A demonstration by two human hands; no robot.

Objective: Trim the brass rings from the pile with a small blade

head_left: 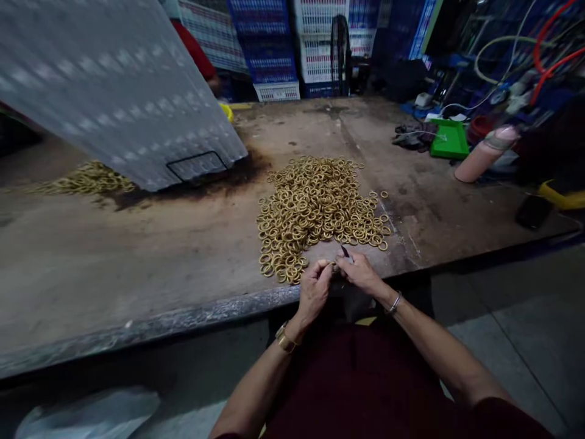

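Closely together, both hands are held at the near edge of the bench (183,256), just in front of a broad heap of brass-coloured rings (320,201). By the left hand (315,291), a small piece is pinched between thumb and fingers, which are drawn nearly together; its form is mostly covered, so whether it is one of the rings cannot be told. In the right hand (363,273), a dark pointed tool (345,250) is gripped by curled fingers, its tip directed up and away, toward the heap. The two sets of fingertips are brought so near each other that any contact between them cannot be made out.

A gold-coloured watch (286,338) is worn on the left wrist, and a metal bracelet (395,303) on the right. The rings are piled thickest toward the middle, with a few scattered at the right side. Farther left, a tall grey ribbed stack (137,91) is seen leaning in the view, and a second heap of rings (95,178) is partly hidden by it. On the right, a green tray (450,139) and a pink cylinder (484,155) are placed near each other. Behind the bench, blue and white crates (262,42) are stacked.
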